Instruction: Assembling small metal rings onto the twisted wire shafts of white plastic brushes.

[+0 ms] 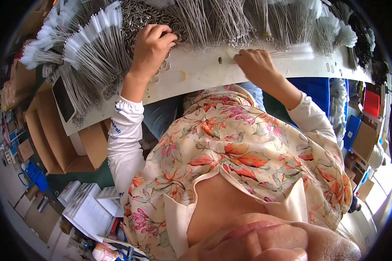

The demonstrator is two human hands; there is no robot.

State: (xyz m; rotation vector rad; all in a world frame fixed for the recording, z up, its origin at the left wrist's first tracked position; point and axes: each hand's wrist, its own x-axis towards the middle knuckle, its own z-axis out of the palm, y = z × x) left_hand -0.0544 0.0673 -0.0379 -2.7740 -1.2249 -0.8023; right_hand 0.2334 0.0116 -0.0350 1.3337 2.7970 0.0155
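My left hand (153, 45) is over a heap of metal rings (139, 15) at the back of the table, fingers curled and pinched on a ring at its edge. Several loose rings (164, 66) lie just under this hand. Farther right, my right hand (258, 64) is closed above the white tabletop, its fingertips pressed together. Thin wire cords (287, 54) run from it to the right, ending in clear plastic smeared by motion. What lies between the right fingertips is partly hidden.
Bundles of wire cords with clear plastic ends (98, 48) cover the table's left side, and more bundles (217, 21) line the back. A dark phone (64, 99) lies at the left edge. Cardboard boxes (52, 135) stand below left; a blue bin (311, 91) is below right.
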